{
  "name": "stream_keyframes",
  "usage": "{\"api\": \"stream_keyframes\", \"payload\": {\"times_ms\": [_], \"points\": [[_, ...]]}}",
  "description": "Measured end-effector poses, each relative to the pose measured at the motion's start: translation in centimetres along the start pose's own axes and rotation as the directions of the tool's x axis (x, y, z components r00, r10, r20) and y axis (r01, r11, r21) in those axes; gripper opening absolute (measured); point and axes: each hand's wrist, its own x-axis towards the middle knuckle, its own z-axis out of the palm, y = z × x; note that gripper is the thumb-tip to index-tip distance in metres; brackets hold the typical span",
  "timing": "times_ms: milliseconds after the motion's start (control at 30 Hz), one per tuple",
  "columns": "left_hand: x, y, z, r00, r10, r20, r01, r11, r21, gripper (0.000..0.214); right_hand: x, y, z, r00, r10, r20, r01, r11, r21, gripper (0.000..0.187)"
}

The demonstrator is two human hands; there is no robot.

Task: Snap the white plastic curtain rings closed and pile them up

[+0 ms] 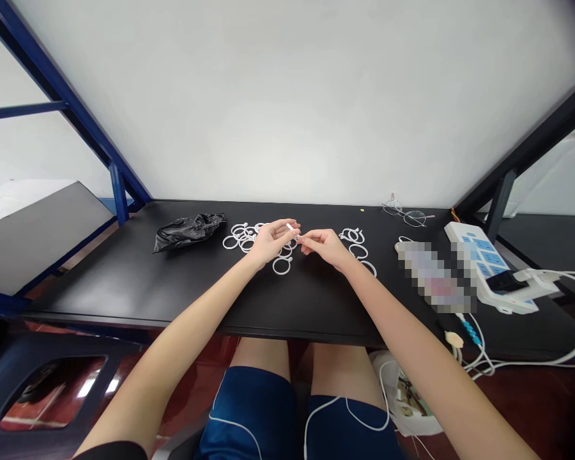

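Both knees sat under the table (124, 287). Left hand (269, 241) and right hand (324, 246) met over it, fingers of both pinching one small white ring (293, 231), white ring piles (242, 237) lying either side.

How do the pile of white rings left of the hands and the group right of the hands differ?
The left pile is larger and densely overlapped, next to a black bag; the right group holds fewer rings, more strung out toward the table's front. Both are white plastic rings lying flat on the black table.
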Motion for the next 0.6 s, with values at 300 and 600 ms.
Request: {"api": "stream_keyframes", "payload": {"times_ms": [300,600], "points": [[0.02,0.24,0.09,0.999,-0.03,-0.016,0.03,0.999,0.011,0.046,0.11,0.32,-0.14,1.0,-0.017,-0.017,0.017,1.0,0.0,0.038],[-0.06,0.3,0.06,1.0,0.023,-0.019,-0.022,0.999,0.049,0.038,0.17,0.3,-0.27,0.999,-0.021,-0.046,0.021,1.0,-0.001,0.036]]}}
